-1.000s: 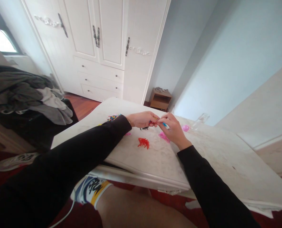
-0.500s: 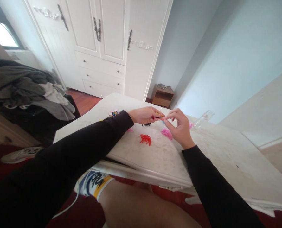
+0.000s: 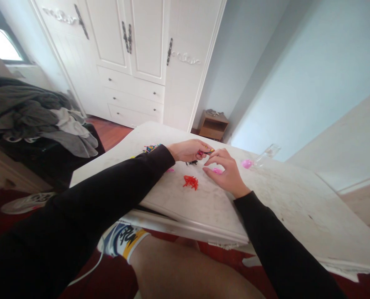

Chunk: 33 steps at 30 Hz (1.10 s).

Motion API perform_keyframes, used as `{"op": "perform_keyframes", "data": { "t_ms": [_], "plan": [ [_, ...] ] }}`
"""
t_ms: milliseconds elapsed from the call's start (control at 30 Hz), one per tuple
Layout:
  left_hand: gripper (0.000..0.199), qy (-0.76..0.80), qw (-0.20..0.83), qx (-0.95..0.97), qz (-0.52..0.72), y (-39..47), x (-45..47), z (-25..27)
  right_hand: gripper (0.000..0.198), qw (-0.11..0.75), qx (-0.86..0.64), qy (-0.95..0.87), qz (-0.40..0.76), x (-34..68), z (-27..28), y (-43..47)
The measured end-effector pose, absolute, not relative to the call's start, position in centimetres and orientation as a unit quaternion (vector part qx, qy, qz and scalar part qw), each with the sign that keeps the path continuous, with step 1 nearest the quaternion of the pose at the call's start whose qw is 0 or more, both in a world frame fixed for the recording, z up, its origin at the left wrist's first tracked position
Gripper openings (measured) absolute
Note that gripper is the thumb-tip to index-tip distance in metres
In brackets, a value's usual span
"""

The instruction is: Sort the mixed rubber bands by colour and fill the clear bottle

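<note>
My left hand [image 3: 189, 150] is closed round a small bunch of multicoloured strips [image 3: 206, 150], in which red, yellow and green show at the fingertips. They are too small for me to tell their exact kind. Beside it, my right hand [image 3: 227, 168] hovers with thumb and fingers apart, and nothing shows between them. Its fingertips are close to the far end of the bunch. Below the hands lie a pile of red strips [image 3: 191, 182] and a pile of black strips [image 3: 191, 162]. A pink pile [image 3: 217, 170] is partly hidden behind my right hand.
On the white table [image 3: 281, 199] a mixed-colour pile [image 3: 150, 148] lies past my left sleeve. At the right are a pink heap [image 3: 247, 164] and a clear container [image 3: 267, 155] on its side. A white wardrobe [image 3: 141, 50] stands behind; clothes [image 3: 48, 120] are heaped at left.
My right hand has come down and left a little, and its thumb has opened away from the fingers. The pink heap by the clear container now shows more fully. My left hand has hardly moved.
</note>
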State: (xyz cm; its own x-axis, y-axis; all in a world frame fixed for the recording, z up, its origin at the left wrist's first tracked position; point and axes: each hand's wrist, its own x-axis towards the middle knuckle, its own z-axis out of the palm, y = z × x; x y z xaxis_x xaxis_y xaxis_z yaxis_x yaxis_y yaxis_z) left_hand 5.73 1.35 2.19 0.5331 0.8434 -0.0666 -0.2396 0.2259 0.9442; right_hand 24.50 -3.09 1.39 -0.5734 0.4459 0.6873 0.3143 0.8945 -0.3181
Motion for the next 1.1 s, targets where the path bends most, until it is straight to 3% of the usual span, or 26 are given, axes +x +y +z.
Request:
{"op": "perform_keyframes", "data": {
  "t_ms": [67, 167, 367, 700, 867, 1100],
  "plan": [
    [0.015, 0.310, 0.721, 0.491, 0.378, 1.4, 5.7, 2.1, 0.012, 0.471, -0.282, -0.834, 0.049, 25.1, 1.3, -2.5],
    [0.015, 0.313, 0.723, 0.489, 0.375, 1.4, 5.8, 2.0, 0.014, 0.491, -0.337, -0.803, 0.034, 25.8, 1.1, -1.7],
    [0.016, 0.315, 0.725, 0.486, 0.373, 1.3, 6.0, 1.8, 0.008, 0.474, -0.324, -0.818, 0.041, 25.4, 0.7, -1.7],
    [0.028, 0.320, 0.711, 0.488, 0.392, 0.2, 7.5, 2.1, 0.001, 0.420, -0.270, -0.864, -0.065, 23.7, 0.2, -2.5],
    [0.033, 0.334, 0.716, 0.463, 0.403, 0.0, 8.1, 1.9, 0.003, 0.366, -0.279, -0.882, -0.103, 23.2, 0.0, -2.7],
    [0.032, 0.314, 0.728, 0.459, 0.401, 0.1, 8.1, 1.6, 0.005, 0.356, -0.285, -0.880, -0.134, 23.2, -0.1, -2.8]
  ]
}}
